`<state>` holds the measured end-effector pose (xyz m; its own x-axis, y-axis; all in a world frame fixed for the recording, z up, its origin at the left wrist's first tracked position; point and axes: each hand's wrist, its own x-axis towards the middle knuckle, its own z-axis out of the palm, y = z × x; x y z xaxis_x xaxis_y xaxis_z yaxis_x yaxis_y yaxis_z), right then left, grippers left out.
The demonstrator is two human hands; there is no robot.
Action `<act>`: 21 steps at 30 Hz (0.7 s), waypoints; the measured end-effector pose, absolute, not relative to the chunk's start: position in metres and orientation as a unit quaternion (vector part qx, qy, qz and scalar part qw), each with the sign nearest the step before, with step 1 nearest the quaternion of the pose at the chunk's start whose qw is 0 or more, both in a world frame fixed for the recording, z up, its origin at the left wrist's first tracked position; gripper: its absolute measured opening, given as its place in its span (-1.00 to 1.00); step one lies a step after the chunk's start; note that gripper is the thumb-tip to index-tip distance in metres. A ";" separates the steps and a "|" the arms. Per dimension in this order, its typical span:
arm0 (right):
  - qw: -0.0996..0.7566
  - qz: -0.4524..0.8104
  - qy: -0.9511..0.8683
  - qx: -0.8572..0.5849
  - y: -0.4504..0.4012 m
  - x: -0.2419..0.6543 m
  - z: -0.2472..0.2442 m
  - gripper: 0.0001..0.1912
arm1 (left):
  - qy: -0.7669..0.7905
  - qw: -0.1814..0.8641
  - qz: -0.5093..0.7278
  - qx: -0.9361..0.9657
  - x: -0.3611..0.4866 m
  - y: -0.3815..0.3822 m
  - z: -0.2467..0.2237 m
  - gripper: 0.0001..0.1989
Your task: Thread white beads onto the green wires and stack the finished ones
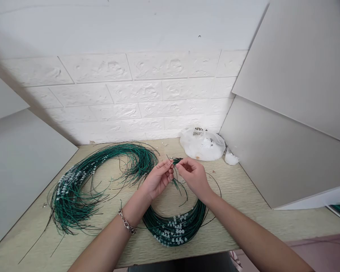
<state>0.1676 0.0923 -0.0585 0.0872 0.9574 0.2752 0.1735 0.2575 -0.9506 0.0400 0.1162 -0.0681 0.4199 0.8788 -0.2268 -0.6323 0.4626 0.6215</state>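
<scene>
My left hand (161, 178) and my right hand (195, 179) meet almost fingertip to fingertip above the middle of the table. Between thumb and forefinger, my left hand pinches a thin dark wire (167, 157) whose end sticks up past the fingers. Closed in a pinch as well, my right hand sits just to the right; what lies between its fingertips is too small to make out. Under both wrists curves a bundle of dark green wires (197, 221), with many small whitish bead-like pieces (178, 229) on its near part.
A second bundle of green wires (136, 151) with whitish pieces arcs across the left of the table (232, 223). By the white brick-pattern wall (147, 90) lies a clear plastic bag (202, 145) of white material. Grey panels (294, 151) border the table on both sides.
</scene>
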 end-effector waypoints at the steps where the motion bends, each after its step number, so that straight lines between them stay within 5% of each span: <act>1: 0.548 0.344 -0.579 -0.496 0.092 0.168 -0.058 -0.87 | 0.268 0.814 0.464 0.225 0.040 0.116 -0.068 -0.92; 21: 0.547 0.241 -0.599 -0.533 0.088 0.166 -0.062 -0.84 | 0.284 0.803 0.462 0.248 0.044 0.114 -0.068 -0.90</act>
<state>0.1659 0.0877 -0.0621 0.1656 0.9021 0.3986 0.3752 0.3161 -0.8714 0.0436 0.1141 -0.0679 0.4115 0.8828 -0.2265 -0.6017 0.4498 0.6601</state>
